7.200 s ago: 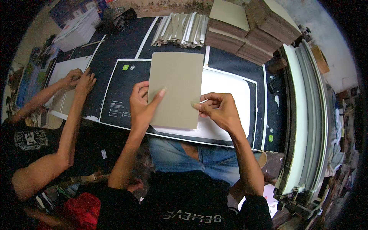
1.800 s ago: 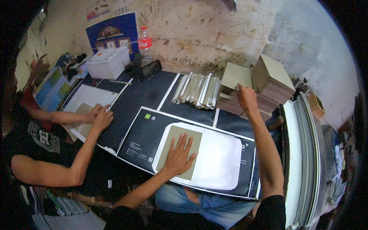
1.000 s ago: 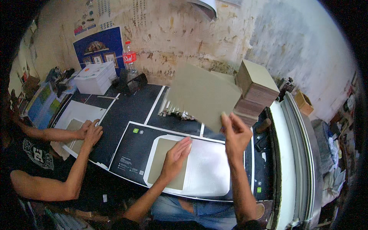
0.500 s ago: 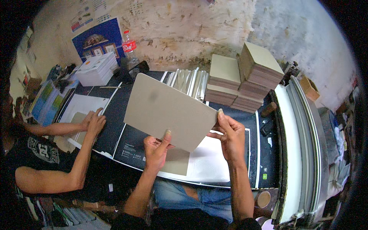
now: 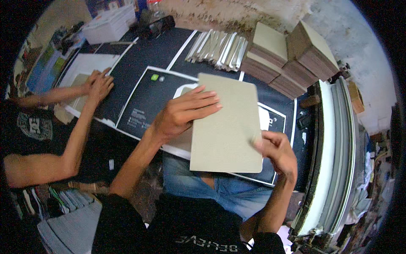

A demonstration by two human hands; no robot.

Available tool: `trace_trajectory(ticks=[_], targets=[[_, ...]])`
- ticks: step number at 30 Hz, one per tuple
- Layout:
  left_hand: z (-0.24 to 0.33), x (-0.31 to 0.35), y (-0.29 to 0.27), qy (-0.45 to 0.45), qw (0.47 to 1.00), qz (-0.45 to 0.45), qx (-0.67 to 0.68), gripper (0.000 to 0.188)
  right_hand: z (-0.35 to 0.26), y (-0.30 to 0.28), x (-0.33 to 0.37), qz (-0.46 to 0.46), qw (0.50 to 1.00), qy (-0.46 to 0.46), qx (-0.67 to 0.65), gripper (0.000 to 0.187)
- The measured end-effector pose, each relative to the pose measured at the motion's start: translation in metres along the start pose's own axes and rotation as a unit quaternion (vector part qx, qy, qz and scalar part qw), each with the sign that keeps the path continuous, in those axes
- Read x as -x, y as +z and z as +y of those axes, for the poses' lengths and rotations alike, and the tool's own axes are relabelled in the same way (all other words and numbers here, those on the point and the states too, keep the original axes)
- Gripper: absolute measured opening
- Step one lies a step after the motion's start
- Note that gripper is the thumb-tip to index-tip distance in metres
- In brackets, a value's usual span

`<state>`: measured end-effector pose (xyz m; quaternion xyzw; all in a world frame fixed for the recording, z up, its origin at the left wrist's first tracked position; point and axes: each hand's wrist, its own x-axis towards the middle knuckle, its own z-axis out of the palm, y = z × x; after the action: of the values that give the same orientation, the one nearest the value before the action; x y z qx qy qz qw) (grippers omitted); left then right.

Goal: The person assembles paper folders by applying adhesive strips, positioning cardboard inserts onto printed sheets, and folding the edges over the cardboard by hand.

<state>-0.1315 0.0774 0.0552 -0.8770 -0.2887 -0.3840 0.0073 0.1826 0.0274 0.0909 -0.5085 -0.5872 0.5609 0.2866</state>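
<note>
A beige-grey sheet of cardboard (image 5: 226,131) with rounded right corners is in my two hands, over the near part of the table. My left hand (image 5: 186,111) reaches over its left edge, fingers stretched together across the top face; the thumb is hidden. At the right edge my right hand (image 5: 277,152) grips the board, its blurred thumb on top and the other fingers curled at the side. The board's lower end covers part of the table's front edge. Below it, partly covered, lies a white sheet (image 5: 264,118) and a piece of grey-brown board (image 5: 179,139).
Stacks of cut cardboard (image 5: 270,46) stand at the back right, beside a pile of narrow strips (image 5: 218,48). Long rolls or boards (image 5: 334,161) line the right side. To the left, another person's hands (image 5: 99,86) rest over a board and white sheet. A white paper stack (image 5: 110,25) stands behind.
The board has turned more upright and come lower and to the right. My left hand has shifted from the lower edge to the left edge, fingers now on top. The view has tilted down.
</note>
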Motion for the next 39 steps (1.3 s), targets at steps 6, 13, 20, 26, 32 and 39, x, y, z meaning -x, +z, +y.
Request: trace_trajectory(ticks=[6,13,20,26,32,39], targets=[[0.022,0.009,0.069,-0.355,0.881,0.093,0.298,0.052,0.053,-0.018,0.016,0.085,0.994,0.069,0.003,0.021],[0.024,0.037,0.108,-0.396,0.822,-0.054,0.406,0.061,0.092,-0.012,0.013,0.212,0.969,0.118,0.046,0.027],[0.017,0.056,0.104,-0.250,0.928,-0.172,0.218,0.091,0.117,-0.019,0.017,0.220,0.958,0.154,0.102,0.034],[0.015,0.060,0.108,-0.229,0.938,-0.180,0.189,0.093,0.113,-0.012,0.018,0.219,0.955,0.161,0.116,0.034],[0.015,0.057,0.105,-0.236,0.933,-0.200,0.184,0.094,0.111,-0.011,0.015,0.214,0.955,0.164,0.127,0.031],[0.014,0.058,0.104,-0.238,0.931,-0.197,0.193,0.094,0.115,-0.011,0.014,0.216,0.952,0.155,0.150,0.029]])
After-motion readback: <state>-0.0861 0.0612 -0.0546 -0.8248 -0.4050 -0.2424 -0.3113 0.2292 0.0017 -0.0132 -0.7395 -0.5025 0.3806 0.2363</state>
